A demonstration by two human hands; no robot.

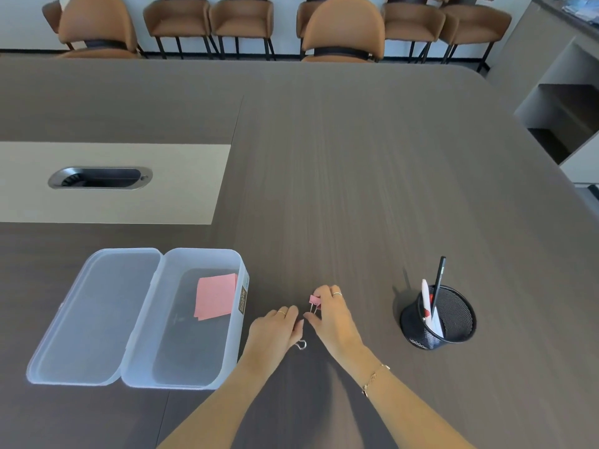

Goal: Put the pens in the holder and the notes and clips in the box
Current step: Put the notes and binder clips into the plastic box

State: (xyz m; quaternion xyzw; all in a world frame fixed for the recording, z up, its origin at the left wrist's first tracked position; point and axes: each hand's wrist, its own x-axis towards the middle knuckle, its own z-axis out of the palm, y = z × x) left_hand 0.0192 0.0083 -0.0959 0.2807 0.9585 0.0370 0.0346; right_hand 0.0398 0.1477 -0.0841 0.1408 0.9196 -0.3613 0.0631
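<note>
A clear plastic box (207,382) lies open on the table at the lower left, its lid (94,315) folded out to the left. Pink notes (215,295) rest inside it. A black mesh holder (453,319) at the right contains a white pen (427,304) and a black pen (439,280). Between box and holder, my right hand (334,315) pinches a pink binder clip (314,301). My left hand (275,332) is curled over another clip, of which only a wire loop (301,344) pokes out from under the fingers.
The dark wood table (356,173) has a beige inset panel with a cable port (100,178) at the left. Brown chairs (343,30) line the far edge. Shelving (564,118) stands to the right of the table.
</note>
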